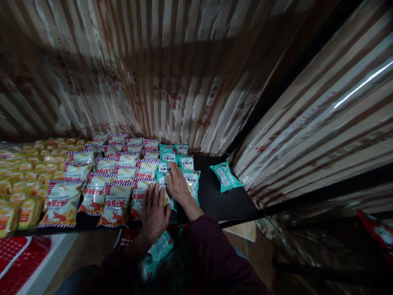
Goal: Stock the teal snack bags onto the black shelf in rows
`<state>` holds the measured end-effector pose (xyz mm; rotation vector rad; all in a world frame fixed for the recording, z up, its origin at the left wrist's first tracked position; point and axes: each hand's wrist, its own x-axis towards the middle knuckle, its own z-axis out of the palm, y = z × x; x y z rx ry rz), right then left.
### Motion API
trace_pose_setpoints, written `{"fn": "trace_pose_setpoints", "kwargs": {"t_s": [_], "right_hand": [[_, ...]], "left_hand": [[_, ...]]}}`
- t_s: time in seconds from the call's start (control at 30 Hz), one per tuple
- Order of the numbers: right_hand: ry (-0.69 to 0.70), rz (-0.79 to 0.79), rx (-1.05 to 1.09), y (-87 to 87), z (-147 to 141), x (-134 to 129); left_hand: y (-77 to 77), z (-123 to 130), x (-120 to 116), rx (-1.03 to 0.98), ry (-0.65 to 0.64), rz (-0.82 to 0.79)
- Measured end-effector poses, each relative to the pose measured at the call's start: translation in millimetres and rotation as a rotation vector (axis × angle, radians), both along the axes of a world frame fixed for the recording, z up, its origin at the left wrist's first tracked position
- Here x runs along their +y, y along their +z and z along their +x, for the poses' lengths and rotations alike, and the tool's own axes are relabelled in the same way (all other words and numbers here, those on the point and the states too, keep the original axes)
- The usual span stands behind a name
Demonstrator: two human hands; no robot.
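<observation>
My left hand [155,214] lies with its fingers stretched out against a white-and-orange snack bag [139,198] and the edge of a teal snack bag [162,183]. Just right of it, my right hand [178,185] reaches over the teal bags, fingers extended and resting between two columns of them. Another teal bag [193,184] stands beside the right hand, partly covered by it. Behind these, more teal bags [185,162] stand upright in rows. One teal bag [225,177] lies apart on the black shelf [211,205], its back side up.
Rows of white-and-orange bags [115,205] fill the shelf to the left, then many yellow packages [29,213]. Corrugated, patterned sheeting [172,82] rises behind. Below the shelf are teal bags [162,245] near my lap and a red basket [21,256]. A dark post [264,102] stands at right.
</observation>
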<state>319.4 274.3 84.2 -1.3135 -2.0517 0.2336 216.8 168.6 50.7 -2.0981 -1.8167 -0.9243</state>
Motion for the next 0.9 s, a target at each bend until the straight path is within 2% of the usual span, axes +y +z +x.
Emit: {"fn": "trace_pose_setpoints", "kwargs": {"t_s": [0.17,0.27,0.43,0.53,0.67,0.9], "right_hand": [[-0.057,0.032,-0.076,7.6,10,15],[-0.061,0.051,-0.116,14.3,13,23],[-0.039,0.037,-0.069,21.1,9,24],[0.033,-0.035,-0.066,25.6,0,25],[0.076,-0.081,-0.16,37.3,-21,33],[0.031,-0.171,-0.286,51.5,-51,54]], "left_hand": [[13.7,1,2,0.001,-0.027,0.014],[25.3,-2,11,-0.009,-0.023,0.025],[38.7,-17,51,0.011,0.1,0.089],[43.8,-25,74,0.047,0.129,0.026],[43.8,-29,89,0.102,0.133,-0.031],[36.4,-32,89,0.101,0.148,-0.053]]}}
